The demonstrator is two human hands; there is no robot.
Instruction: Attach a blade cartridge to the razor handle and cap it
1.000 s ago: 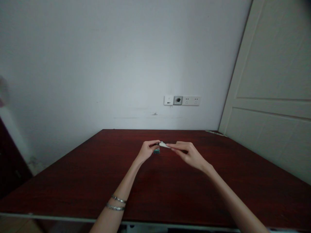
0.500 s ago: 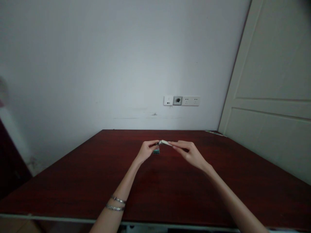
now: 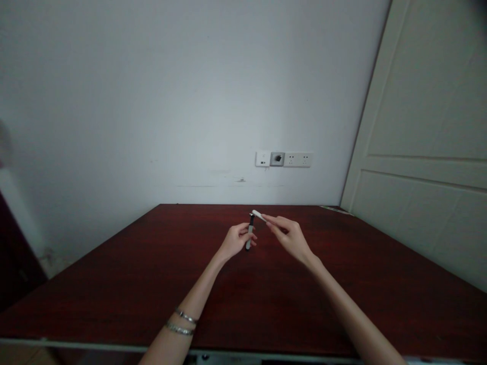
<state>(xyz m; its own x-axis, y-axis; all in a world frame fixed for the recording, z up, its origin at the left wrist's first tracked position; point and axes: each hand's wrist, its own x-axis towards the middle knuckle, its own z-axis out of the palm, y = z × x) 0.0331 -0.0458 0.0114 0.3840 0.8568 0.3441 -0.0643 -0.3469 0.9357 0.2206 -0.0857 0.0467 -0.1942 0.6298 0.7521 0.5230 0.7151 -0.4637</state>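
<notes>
My left hand [image 3: 236, 240] is closed around a slim grey-and-black handle [image 3: 249, 238], held nearly upright above the table. A dark neck with a small shiny tip tops the handle. My right hand [image 3: 291, 236] pinches a thin, white, rounded piece [image 3: 257, 214] between thumb and fingers. This piece slants down from the tip toward my right fingertips. Its far end is right beside the tip; whether they touch or are joined I cannot tell. The exact kind of either thing is too small to make out.
Under my hands spreads a dark red wooden table [image 3: 171, 284]. Behind it rises a white wall with sockets and switches [image 3: 283, 159]. A pale panelled door [image 3: 426, 167] stands on the right. A flat strip [image 3: 337, 210] lies at the table's back right edge.
My left hand has moved slightly lower and turned the handle upright, so its grey side shows. The white piece has risen a little and tilts more steeply. The teal patch below the left hand is out of sight.
</notes>
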